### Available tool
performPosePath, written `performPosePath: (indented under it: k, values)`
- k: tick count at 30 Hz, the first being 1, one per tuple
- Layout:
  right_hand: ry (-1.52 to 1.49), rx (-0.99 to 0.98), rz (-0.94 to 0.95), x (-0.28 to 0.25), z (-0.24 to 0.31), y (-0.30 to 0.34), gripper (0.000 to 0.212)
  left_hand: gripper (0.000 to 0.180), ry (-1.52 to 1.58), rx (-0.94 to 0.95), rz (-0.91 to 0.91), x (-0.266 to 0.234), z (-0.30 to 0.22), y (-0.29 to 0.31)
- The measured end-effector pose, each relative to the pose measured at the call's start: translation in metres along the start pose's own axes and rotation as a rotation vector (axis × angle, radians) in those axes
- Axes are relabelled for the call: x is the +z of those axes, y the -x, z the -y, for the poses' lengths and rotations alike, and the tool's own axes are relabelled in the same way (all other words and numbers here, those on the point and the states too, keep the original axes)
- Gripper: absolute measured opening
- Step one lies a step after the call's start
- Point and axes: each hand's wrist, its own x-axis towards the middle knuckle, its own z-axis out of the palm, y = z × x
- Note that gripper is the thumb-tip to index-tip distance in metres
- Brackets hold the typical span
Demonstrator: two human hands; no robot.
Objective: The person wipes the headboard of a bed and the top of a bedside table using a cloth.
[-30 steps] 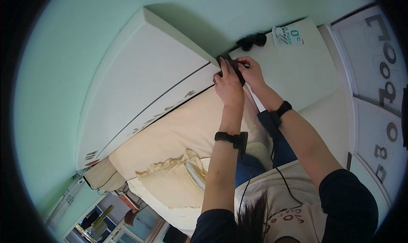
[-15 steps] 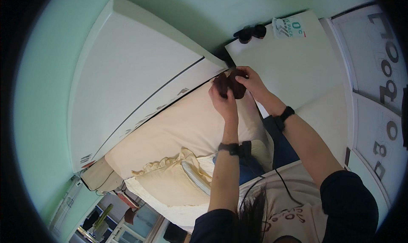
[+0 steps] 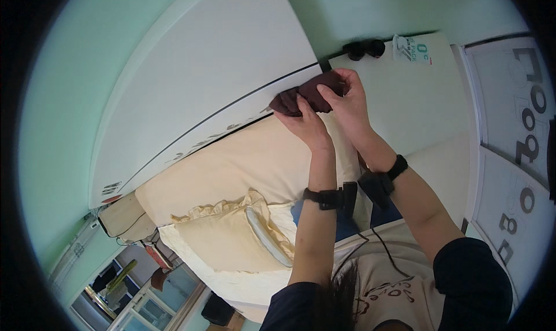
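Observation:
A dark brown cloth [image 3: 315, 92], folded and crumpled, is stretched between my two hands in front of the white headboard [image 3: 231, 47]. My left hand [image 3: 307, 125] grips its left, more bunched part, with the thumb on top. At the other end my right hand [image 3: 350, 99] pinches a flatter part between thumb and fingers. The fingertips behind the cloth are partly hidden. Each wrist wears a black band with a small black box.
Below the headboard lies a bed with a cream sheet [image 3: 243, 160] and a ruffled cream pillow [image 3: 211, 244]. At the right stands a white bedside cabinet [image 3: 399, 102], bearing dark sunglasses [image 3: 365, 50] and a white-and-green packet [image 3: 410, 48]. Cables hang near my body.
The cloth has gone from two bunched lumps to a longer, more spread shape. My hands have risen with it toward the headboard, and the view has shifted slightly.

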Motion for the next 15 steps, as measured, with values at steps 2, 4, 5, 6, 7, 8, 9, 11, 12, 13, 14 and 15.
performPosePath:
  k: [2,4,5,6,7,8,9,11,12,13,14,15]
  values:
    - [0.129,0.029,0.023,0.005,-0.017,0.0,0.051,0.047,0.171,-0.15,0.012,-0.01,0.018,-0.012]
    - [0.19,0.036,0.001,-0.002,-0.033,-0.003,0.054,0.048,0.177,-0.325,0.059,-0.008,0.028,-0.01]
    - [0.186,0.033,0.008,-0.004,-0.035,-0.002,0.052,0.049,0.148,-0.362,0.05,-0.008,0.027,-0.007]
    - [0.18,0.032,0.02,-0.003,-0.031,0.002,0.051,0.049,0.117,-0.396,0.038,-0.009,0.021,-0.006]
    - [0.174,0.03,0.032,-0.002,-0.027,0.007,0.05,0.049,0.15,-0.383,0.026,-0.011,0.014,-0.005]
    - [0.084,0.033,0.047,0.002,-0.017,0.015,0.048,0.048,0.181,-0.368,0.01,-0.015,0.002,-0.005]
    - [-0.006,0.031,0.061,0.005,-0.005,0.023,0.046,0.048,0.217,-0.349,-0.002,-0.019,-0.003,-0.006]
    - [-0.053,0.039,0.073,0.012,0.003,0.025,0.041,0.047,0.174,-0.279,0.023,-0.023,-0.005,-0.01]
    - [-0.009,0.048,0.067,0.009,-0.002,0.02,0.039,0.047,0.155,-0.24,0.04,-0.023,-0.005,-0.013]
    - [0.034,0.056,0.063,0.005,-0.007,0.016,0.036,0.044,0.157,-0.23,0.05,-0.022,-0.005,-0.014]
    - [0.033,0.067,0.078,0.006,-0.003,0.015,0.036,0.041,0.099,-0.22,0.058,-0.025,-0.009,-0.015]
    - [0.03,0.07,0.093,0.008,0.006,0.017,0.036,0.037,0.046,-0.206,0.068,-0.028,-0.016,-0.014]
